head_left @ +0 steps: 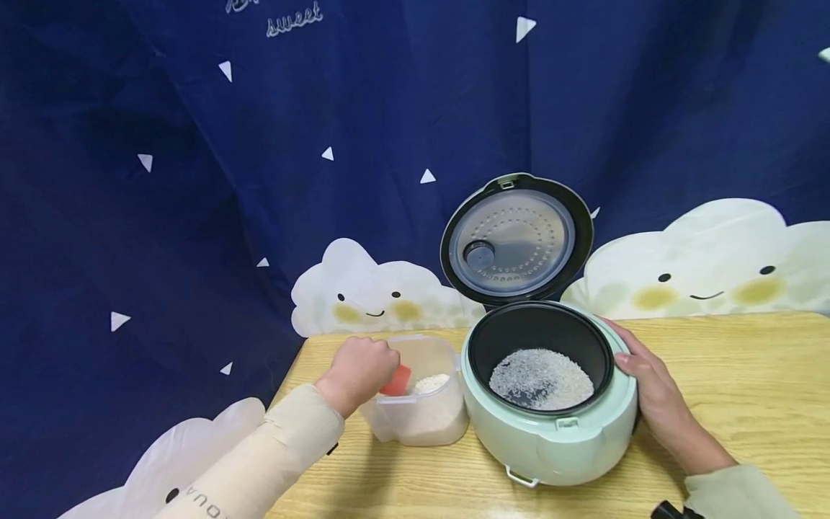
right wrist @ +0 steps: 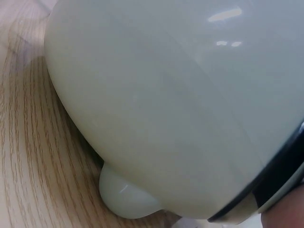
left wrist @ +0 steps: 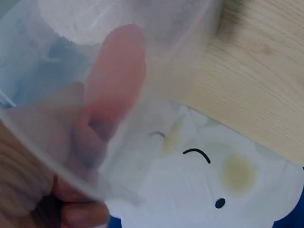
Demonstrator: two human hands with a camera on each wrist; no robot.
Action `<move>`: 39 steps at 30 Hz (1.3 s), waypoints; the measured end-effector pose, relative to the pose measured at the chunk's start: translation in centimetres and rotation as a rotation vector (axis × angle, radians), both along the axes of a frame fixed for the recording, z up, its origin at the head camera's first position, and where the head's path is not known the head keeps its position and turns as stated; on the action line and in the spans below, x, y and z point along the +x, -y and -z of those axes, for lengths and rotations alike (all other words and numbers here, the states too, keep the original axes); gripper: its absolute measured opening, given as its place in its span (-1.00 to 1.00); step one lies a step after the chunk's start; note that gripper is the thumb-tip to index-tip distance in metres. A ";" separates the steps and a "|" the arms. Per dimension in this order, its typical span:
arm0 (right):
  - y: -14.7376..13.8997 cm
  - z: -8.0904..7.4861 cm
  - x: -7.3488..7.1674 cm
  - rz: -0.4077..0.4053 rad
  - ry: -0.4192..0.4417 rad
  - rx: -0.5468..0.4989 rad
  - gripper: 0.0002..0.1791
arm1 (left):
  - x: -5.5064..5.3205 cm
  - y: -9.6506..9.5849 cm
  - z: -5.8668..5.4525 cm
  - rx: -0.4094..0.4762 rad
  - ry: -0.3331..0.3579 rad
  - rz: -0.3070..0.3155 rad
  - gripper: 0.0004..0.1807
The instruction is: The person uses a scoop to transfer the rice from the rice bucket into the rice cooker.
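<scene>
Red plastic is where the action is: the scoop sits inside the translucent tub, the left hand coming in over the rim with fingers bunched together and clamped on its handle, a firm grip that likely suits angling it in so small a space. Over in the left wrist view the scoop shows through the wall, slanting toward the rice, though whether it touches the grain, I can't tell. And look at the placement! The tub stands just beside the mint-green cooker, probably to put both within easy reach, while the lid stands tipped back, leaving the dark pot uncovered with loose grains across its floor. On the far flank, the right hand rests against the cooker, thumb on the upper edge, seemingly to steady it; the other fingers are mostly hidden, so I can't call whether they curl or lie flat.
</scene>
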State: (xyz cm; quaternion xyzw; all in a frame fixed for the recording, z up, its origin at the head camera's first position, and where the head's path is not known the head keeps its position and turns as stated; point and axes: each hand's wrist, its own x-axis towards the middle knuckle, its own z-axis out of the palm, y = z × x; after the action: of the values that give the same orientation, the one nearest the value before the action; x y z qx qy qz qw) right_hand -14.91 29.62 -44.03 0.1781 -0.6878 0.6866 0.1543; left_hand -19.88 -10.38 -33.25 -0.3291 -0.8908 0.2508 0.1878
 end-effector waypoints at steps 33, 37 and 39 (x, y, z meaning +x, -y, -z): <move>0.2 -0.1 -0.3 0.008 -0.034 -0.002 -0.42 | -2.6 -2.2 2.1 -0.102 0.479 -0.287 -0.62; -0.1 0.3 -0.3 -0.001 -0.039 -0.010 -0.41 | -2.8 -2.2 2.4 -0.101 0.471 -0.293 -0.61; -0.1 0.4 -0.3 0.004 -0.034 -0.009 -0.42 | -2.7 -2.3 2.4 -0.097 0.462 -0.291 -0.63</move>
State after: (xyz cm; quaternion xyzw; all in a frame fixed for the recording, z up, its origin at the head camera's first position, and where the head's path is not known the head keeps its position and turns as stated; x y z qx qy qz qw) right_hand -15.21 29.74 -44.39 0.1876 -0.6825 0.6860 0.1684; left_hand -22.62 -8.11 -35.67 -0.2549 -0.9348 0.2360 -0.0741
